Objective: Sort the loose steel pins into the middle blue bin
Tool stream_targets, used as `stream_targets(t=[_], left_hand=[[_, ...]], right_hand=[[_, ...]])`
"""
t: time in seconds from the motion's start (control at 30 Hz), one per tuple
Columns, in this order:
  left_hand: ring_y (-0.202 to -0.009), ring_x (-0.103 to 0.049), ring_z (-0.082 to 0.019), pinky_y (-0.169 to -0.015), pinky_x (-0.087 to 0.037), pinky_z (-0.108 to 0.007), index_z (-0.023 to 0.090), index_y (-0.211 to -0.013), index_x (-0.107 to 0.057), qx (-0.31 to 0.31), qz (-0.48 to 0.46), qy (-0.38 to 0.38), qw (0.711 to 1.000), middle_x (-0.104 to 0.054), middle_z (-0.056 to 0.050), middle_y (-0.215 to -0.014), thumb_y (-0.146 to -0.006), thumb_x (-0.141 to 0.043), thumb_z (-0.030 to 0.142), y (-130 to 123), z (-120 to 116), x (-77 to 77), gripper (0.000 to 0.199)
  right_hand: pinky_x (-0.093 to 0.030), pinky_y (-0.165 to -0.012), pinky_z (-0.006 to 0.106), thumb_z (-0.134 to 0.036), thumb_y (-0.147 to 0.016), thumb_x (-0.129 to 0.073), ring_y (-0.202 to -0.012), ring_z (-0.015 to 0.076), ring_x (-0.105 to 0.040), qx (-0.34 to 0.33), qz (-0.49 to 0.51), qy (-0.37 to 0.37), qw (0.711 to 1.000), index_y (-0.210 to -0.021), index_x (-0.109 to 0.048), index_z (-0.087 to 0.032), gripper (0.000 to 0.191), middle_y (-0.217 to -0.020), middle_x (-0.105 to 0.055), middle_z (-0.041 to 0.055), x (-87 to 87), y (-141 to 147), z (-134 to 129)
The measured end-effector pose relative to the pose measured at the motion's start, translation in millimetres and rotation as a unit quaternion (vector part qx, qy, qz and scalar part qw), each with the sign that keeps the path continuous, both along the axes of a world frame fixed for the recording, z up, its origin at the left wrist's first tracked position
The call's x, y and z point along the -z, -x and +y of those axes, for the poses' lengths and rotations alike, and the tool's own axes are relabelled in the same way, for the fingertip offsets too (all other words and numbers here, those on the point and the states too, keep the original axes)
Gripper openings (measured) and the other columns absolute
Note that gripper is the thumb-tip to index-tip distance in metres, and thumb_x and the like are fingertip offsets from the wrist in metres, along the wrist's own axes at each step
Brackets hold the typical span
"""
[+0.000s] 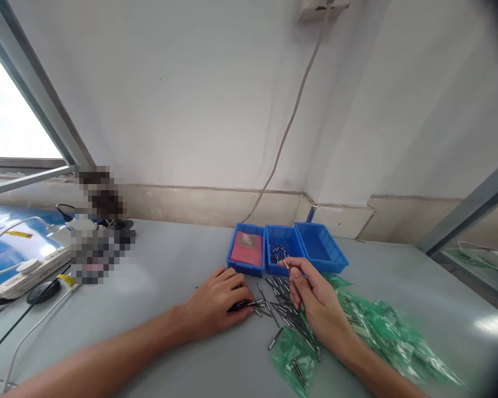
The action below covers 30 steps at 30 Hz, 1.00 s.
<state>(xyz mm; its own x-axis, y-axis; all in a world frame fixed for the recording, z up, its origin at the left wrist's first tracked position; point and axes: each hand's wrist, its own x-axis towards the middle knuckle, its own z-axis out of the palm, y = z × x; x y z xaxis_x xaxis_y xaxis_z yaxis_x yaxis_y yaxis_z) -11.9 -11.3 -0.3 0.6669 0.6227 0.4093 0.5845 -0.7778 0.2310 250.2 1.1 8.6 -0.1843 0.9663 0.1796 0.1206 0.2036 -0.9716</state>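
My left hand (224, 298) rests on the grey table with its fingers curled over several dark metal pins (253, 304). Between the thumb and fingers of my right hand (309, 290) is a small metal pin (286, 265), in front of the middle blue bin (288, 235). That bin holds several short pins (277, 254). Loose metal pins (296, 320) lie in a pile between my hands. A small green plastic bag (286, 354) with several pins lies nearer the front edge.
The left blue bin (231, 260) holds a pink item (247, 254); another blue bin (336, 260) stands at the right. Green plastic bags (394, 331) spread rightward. A power strip (37, 271) and a black mouse (43, 292) are at the left.
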Motion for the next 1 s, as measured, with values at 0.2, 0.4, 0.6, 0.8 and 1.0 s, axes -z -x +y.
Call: stream_targets(t=[0.2,0.4,0.6,0.8,1.0], left_hand=[[-0.096,-0.061,-0.022,-0.087,-0.046,-0.036,0.022,-0.109,-0.07,0.0,0.0,0.015,1.0,-0.068,-0.004,-0.102,-0.107,-0.066,0.033,0.5,0.2,-0.3,0.011],[-0.096,-0.06,-0.021,-0.087,-0.048,-0.034,0.022,-0.111,-0.069,-0.003,-0.005,0.028,1.0,-0.067,-0.004,-0.106,-0.106,-0.067,0.031,1.1,0.1,1.7,0.01],[-0.098,-0.062,-0.022,-0.088,-0.049,-0.034,0.023,-0.113,-0.068,0.003,-0.009,0.029,1.0,-0.066,-0.005,-0.109,-0.106,-0.067,0.03,1.8,-0.8,3.2,0.01],[-0.096,-0.062,-0.022,-0.086,-0.049,-0.035,0.022,-0.113,-0.068,0.009,-0.003,0.014,1.0,-0.067,-0.005,-0.108,-0.106,-0.066,0.03,2.1,-0.8,1.1,0.01],[-0.099,-0.061,-0.024,-0.088,-0.049,-0.038,0.021,-0.113,-0.068,-0.008,0.01,-0.017,1.0,-0.067,-0.006,-0.107,-0.106,-0.066,0.032,0.6,-0.5,-1.1,0.013]], right_hand=[[-0.046,-0.056,0.03,-0.062,-0.109,-0.052,-0.059,0.0163,-0.049,0.004,-0.01,-0.017,1.0,-0.103,-0.061,-0.024,0.039,-0.07,-0.045,-0.005,1.1,-1.7,0.8],[-0.045,-0.061,0.031,-0.057,-0.112,-0.047,-0.066,0.017,-0.05,0.009,-0.069,-0.039,0.997,-0.112,-0.06,-0.025,0.034,-0.085,-0.056,-0.0009,-0.2,-3.0,0.0],[-0.042,-0.068,0.031,-0.048,-0.108,-0.057,-0.073,0.0179,-0.048,-0.01,-0.13,-0.086,0.988,-0.094,-0.058,-0.025,0.028,-0.081,-0.052,-0.0018,-12.4,1.1,-6.6],[-0.03,-0.05,0.026,-0.068,-0.104,-0.058,-0.056,0.0119,-0.031,-0.047,-0.005,0.062,0.997,-0.082,-0.05,-0.024,0.049,-0.068,-0.036,-0.0077,-11.8,1.4,-6.4],[-0.034,-0.046,0.024,-0.067,-0.097,-0.07,-0.053,0.0097,-0.033,0.033,0.138,0.128,0.982,-0.101,-0.066,-0.023,0.044,-0.072,-0.047,-0.0059,-18.8,1.6,0.2]])
